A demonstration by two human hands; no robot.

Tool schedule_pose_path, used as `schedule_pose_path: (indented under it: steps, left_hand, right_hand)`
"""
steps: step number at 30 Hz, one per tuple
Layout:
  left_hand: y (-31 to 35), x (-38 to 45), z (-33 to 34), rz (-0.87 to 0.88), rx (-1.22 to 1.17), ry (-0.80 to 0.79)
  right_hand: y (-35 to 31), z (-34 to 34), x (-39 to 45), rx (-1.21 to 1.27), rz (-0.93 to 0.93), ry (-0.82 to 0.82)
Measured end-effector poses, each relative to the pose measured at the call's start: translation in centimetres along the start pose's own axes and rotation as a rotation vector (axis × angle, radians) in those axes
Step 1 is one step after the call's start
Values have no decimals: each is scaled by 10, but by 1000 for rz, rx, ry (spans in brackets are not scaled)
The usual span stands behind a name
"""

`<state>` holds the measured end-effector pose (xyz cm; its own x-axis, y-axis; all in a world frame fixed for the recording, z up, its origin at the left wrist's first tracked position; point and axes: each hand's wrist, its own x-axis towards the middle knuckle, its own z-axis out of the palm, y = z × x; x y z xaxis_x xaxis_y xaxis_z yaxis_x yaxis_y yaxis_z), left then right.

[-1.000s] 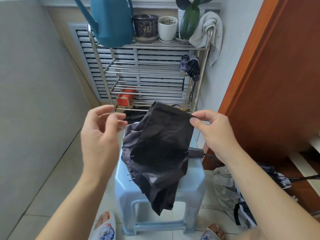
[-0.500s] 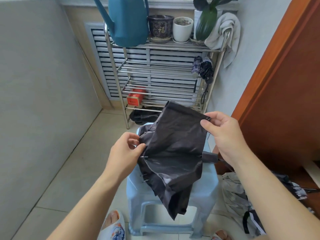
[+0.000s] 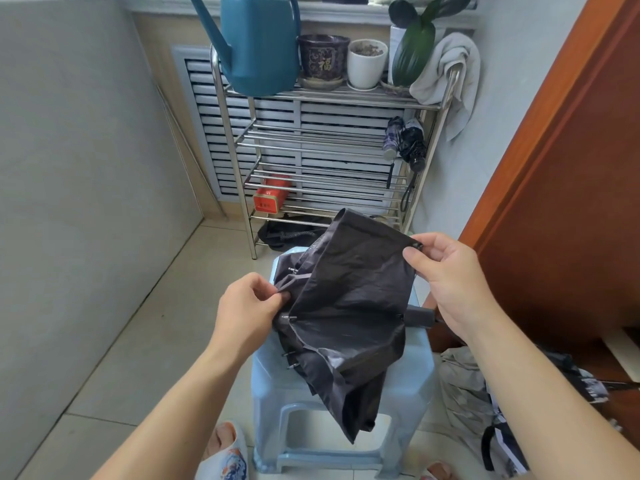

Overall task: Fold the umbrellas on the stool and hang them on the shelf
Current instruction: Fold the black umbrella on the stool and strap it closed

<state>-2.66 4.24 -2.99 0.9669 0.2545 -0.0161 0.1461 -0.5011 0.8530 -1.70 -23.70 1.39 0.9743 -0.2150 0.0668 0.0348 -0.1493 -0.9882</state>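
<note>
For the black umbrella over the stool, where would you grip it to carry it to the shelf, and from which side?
Grip the black umbrella by its handle, coming from the right. The handle juts out bare and rigid past the loose canopy on that side, beside the right hand; the cloth elsewhere is slack and would slip.

The dark flowerpot (image 3: 323,60) bears the character 福.

left hand (image 3: 247,306): dropped from mid-air | now pinches black umbrella (image 3: 349,306) canopy's left edge
</note>
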Motion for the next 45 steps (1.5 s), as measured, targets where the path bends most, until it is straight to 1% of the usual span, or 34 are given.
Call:
schedule_pose_path:
  steps: [3, 5, 8, 10, 12, 14, 17, 19, 22, 26, 28, 31, 36, 38, 40, 42, 45]
  left_hand:
    - [1, -4, -2, 30, -94, 46]
    - [-1, -7, -1, 79, -178, -11]
    - [3, -16, -5, 193, -283, -150]
    - [5, -19, -8, 288, -262, -173]
    - [5, -19, -10, 319, -266, -140]
    - [7, -18, -10, 251, -361, -104]
    - [10, -17, -10, 94, -555, -110]
    - [8, -14, -11, 42, -602, -86]
    - [4, -11, -13, 33, -518, -68]
    - [4, -5, -13, 147, -284, -43]
    - [7, 2, -12, 180, -241, -53]
    - [12, 13, -4, 120, -283, -115]
    - [15, 34, 12, -23, -274, -11]
    - [17, 38, 15, -50, -268, 1]
    - [22, 37, 15, -21, -232, 16]
    - [30, 32, 14, 59, -178, 9]
    - [40, 22, 15, 148, -171, -91]
  right_hand:
    - [-1, -1, 0, 13, 8, 7]
    - [-1, -2, 0, 27, 13, 15]
    - [-2, -3, 0, 34, 28, 14]
    - [-2, -4, 1, 38, 33, 16]
    - [-2, -5, 2, 33, 40, 21]
    - [-2, -5, 2, 27, 43, 20]
    - [-3, -4, 1, 26, 44, 18]
    - [-5, -4, 0, 35, 31, 22]
    - [-7, -4, 0, 30, -18, 48]
    - [-7, 0, 8, 32, -59, 48]
    - [-5, 2, 15, 50, -48, 38]
    - [1, 5, 32, 2, -19, 62]
    - [18, 14, 61, -36, 41, 127]
    - [21, 15, 67, 27, 69, 134]
    - [19, 15, 72, 147, 101, 116]
    - [15, 12, 73, 271, 123, 59]
    - [10, 6, 66, 367, 130, -71]
